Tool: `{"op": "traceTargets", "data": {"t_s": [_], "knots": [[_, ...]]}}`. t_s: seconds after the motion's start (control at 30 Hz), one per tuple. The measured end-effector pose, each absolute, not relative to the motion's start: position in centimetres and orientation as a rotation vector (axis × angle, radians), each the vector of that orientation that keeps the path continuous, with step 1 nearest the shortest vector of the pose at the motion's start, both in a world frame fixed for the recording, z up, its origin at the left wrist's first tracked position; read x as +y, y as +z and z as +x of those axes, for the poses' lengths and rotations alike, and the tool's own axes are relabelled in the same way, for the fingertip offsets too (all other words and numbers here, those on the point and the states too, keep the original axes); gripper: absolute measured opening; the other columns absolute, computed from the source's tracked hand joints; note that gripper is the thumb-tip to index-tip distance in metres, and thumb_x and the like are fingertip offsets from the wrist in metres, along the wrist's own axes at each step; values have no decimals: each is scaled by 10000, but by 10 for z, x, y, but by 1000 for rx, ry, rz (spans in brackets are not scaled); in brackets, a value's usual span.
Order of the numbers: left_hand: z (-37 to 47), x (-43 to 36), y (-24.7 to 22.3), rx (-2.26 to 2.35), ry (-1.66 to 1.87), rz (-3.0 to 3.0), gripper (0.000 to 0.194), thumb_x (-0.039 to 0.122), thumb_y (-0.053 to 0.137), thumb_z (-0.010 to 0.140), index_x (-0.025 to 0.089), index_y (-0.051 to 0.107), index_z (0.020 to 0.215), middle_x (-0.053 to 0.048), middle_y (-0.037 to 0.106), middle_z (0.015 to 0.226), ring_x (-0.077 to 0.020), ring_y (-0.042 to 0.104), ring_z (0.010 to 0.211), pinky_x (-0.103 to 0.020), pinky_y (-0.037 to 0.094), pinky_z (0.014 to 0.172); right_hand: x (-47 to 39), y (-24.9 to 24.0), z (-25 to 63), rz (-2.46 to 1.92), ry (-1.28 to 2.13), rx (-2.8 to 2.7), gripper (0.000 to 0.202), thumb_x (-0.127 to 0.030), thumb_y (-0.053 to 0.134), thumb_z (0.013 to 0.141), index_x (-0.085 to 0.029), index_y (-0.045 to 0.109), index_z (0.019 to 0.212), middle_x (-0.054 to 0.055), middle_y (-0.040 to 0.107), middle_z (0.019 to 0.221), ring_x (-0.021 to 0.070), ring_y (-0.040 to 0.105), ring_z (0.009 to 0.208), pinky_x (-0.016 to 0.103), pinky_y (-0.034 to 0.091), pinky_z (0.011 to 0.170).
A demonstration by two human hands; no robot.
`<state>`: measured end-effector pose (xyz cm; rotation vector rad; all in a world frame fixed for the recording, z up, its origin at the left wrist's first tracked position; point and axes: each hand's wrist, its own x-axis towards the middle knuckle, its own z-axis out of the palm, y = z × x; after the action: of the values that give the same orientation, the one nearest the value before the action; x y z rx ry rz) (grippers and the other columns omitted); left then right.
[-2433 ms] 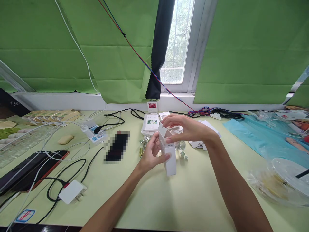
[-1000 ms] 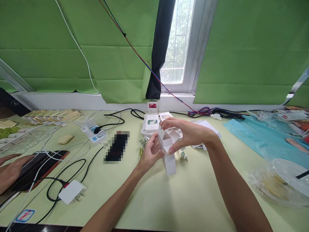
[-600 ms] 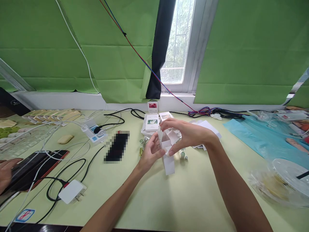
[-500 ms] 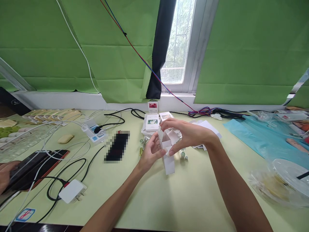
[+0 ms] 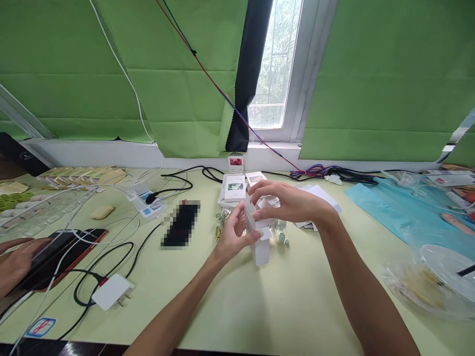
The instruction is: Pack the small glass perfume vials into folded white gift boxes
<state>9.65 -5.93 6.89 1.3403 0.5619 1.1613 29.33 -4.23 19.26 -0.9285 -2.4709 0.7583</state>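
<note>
A small white cardboard box (image 5: 261,251) stands upright on the table in front of me, its top flaps raised. My left hand (image 5: 234,232) is closed round its left side, the thumb across the near face. Above the open top, my right hand (image 5: 280,201) has its fingers bent onto the raised flap, with the thumb at the opening. The inside of the box is hidden. Just behind, small glass vials (image 5: 281,238) lie on the table, partly covered by my hands. A stack of printed white boxes (image 5: 234,187) sits farther back.
Flat white cartons (image 5: 322,196) lie behind my right wrist. To the left are a power strip (image 5: 145,203), a white charger (image 5: 112,291) and looping cables. Another person's hand (image 5: 18,262) rests at a dark phone (image 5: 67,257). A clear plastic container (image 5: 434,282) stands at right.
The raised flap has come over toward the box opening, and my right thumb has shifted up off the near edge. At far left, the other person's hand has moved further over the phone.
</note>
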Motion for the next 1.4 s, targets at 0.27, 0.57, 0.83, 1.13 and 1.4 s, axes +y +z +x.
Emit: {"op": "traceTargets", "data": {"t_s": [0.27, 0.57, 0.83, 1.13, 1.4], "knots": [[97, -59, 69, 565, 1179, 1329, 706, 328, 874, 695, 249, 536, 1310, -81, 649, 1278, -294, 595, 1235, -349, 505, 965, -43, 192, 292, -905, 731, -2498, 208, -436, 697, 901, -243, 724, 974, 68, 656, 1250, 241, 624, 1136, 388, 492, 963], [96, -58, 66, 565, 1180, 1344, 733, 303, 861, 718, 245, 504, 1356, -89, 637, 1286, -293, 572, 1268, -362, 501, 1007, -43, 190, 291, -888, 776, -2513, 212, -414, 709, 896, -232, 720, 1004, 83, 641, 1271, 254, 597, 1197, 405, 480, 1002], [98, -61, 70, 612, 1170, 1335, 740, 318, 880, 682, 248, 526, 1327, -81, 662, 1251, -300, 594, 1242, -361, 506, 997, -43, 191, 290, -893, 775, -2524, 204, -405, 722, 886, -243, 725, 1010, 78, 627, 1283, 249, 611, 1176, 397, 484, 1002], [98, -60, 71, 614, 1174, 1341, 743, 321, 880, 679, 243, 518, 1324, -88, 638, 1274, -306, 580, 1255, -370, 497, 1009, -41, 188, 290, -879, 764, -2526, 224, -436, 724, 879, -243, 734, 994, 75, 627, 1295, 248, 610, 1177, 387, 469, 1016], [98, -59, 67, 587, 1180, 1357, 730, 319, 872, 697, 247, 503, 1323, -84, 630, 1263, -285, 580, 1235, -359, 490, 1012, -43, 189, 290, -898, 774, -2539, 208, -426, 715, 881, -235, 736, 961, 76, 621, 1303, 253, 608, 1187, 374, 471, 1010]]}}
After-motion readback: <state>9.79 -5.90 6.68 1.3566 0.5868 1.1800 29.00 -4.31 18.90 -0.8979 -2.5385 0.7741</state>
